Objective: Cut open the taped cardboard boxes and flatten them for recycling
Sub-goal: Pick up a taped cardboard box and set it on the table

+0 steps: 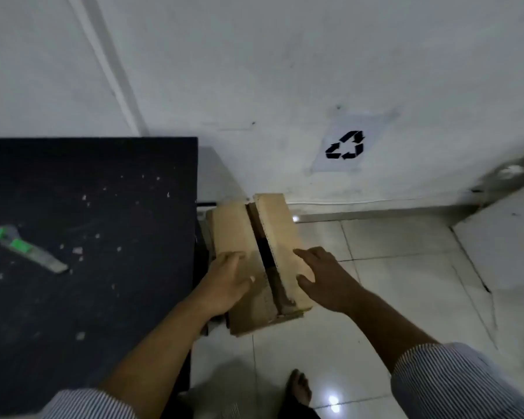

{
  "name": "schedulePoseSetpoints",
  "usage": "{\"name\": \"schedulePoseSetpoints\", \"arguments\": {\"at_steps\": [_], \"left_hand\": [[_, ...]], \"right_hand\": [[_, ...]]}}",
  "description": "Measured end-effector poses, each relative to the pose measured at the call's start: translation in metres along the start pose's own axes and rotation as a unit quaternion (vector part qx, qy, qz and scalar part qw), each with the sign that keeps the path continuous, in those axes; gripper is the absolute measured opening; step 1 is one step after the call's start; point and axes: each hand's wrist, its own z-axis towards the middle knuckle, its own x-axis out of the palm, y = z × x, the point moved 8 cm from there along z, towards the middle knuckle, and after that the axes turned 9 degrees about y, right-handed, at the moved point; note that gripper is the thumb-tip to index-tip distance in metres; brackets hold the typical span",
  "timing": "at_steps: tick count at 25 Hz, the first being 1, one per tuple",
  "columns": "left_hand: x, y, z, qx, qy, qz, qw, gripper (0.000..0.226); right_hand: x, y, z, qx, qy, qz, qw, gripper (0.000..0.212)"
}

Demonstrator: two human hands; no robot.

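A brown cardboard box [239, 225] sits on the floor just right of a black table, its two top flaps parted along a dark middle gap. My left hand [229, 279] lies flat on the left flap with straight fingers. On the right flap [277, 225] my right hand [321, 276] rests, fingers extended, thumb at the flap's near edge. A green and grey utility knife [28, 247] lies on the black table far to the left of both hands.
The black table [103, 267] fills the left side and carries small cardboard scraps. A white wall with a recycling-symbol sheet [345, 145] stands behind the box. White floor tiles [390, 267] spread to the right. A bare foot [300, 387] stands near the bottom.
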Motion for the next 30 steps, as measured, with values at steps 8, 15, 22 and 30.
{"name": "schedulePoseSetpoints", "arguments": {"at_steps": [8, 15, 22, 30], "left_hand": [[0.071, 0.063, 0.006, -0.225, -0.099, -0.103, 0.964, 0.091], [0.114, 0.109, 0.014, -0.245, -0.11, -0.35, 0.897, 0.098], [0.114, 0.096, 0.017, -0.206, -0.141, -0.427, 0.869, 0.078], [0.055, -0.014, -0.016, -0.032, -0.172, -0.383, 0.907, 0.079]], "right_hand": [[0.047, -0.103, 0.044, -0.039, 0.183, -0.015, 0.982, 0.096], [0.079, -0.125, 0.079, 0.034, 0.183, 0.25, 0.95, 0.099], [0.104, -0.109, 0.078, 0.023, 0.158, 0.44, 0.884, 0.113], [0.019, -0.088, 0.011, -0.015, 0.016, 0.534, 0.845, 0.076]]}}
